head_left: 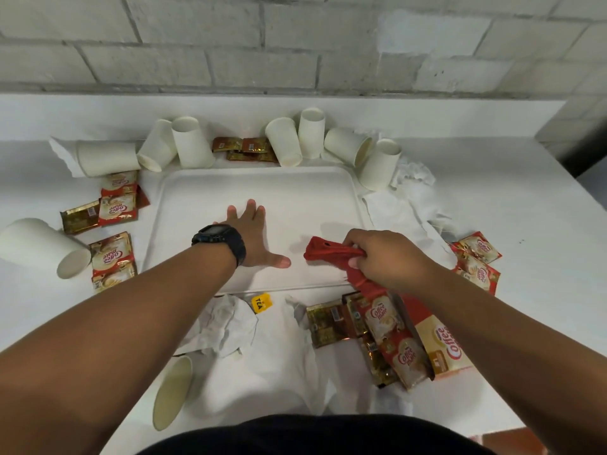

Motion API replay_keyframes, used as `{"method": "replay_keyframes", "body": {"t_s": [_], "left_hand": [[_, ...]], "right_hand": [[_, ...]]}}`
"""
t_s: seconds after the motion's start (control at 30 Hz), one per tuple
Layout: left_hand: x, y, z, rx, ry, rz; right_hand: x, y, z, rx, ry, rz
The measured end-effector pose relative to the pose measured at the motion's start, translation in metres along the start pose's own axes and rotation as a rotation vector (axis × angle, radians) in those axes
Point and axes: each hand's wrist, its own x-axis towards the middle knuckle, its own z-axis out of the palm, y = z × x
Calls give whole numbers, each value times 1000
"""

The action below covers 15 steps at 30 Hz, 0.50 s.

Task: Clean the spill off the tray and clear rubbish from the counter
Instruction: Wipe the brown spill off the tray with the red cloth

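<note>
1. Head view: the left hand [251, 234] lies flat on the white tray [203, 188], fingers straight and spread, with a black watch [219, 238] on the wrist.
2. The right hand [384, 257] grips a bunched red cloth [323, 251] over the tray's near right part.
3. The tray sits mid-counter [525, 205], ringed by paper cups [190, 142], creamer sachets [113, 254] and crumpled tissues [226, 326].

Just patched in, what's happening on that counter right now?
A person is wiping a white tray. The left hand lies flat on it, fingers spread, while the right hand grips a bunched red cloth on the tray's near right part. No spill shows on the tray. Paper cups, creamer sachets and crumpled tissues litter the counter all around it.
</note>
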Motion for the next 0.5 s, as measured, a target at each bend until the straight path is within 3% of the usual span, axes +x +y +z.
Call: {"method": "replay_keyframes", "body": {"t_s": [0.33,0.4,0.5], "left_hand": [[-25,16,-19,98,-24,31],[-23,15,-18,88,-36,25],[-18,11,-14,76,-34,8]], "right_hand": [[25,-33,-4,524,-198,0],[34,-29,-18,610,-100,15],[52,-17,-34,384,150,-6]]}}
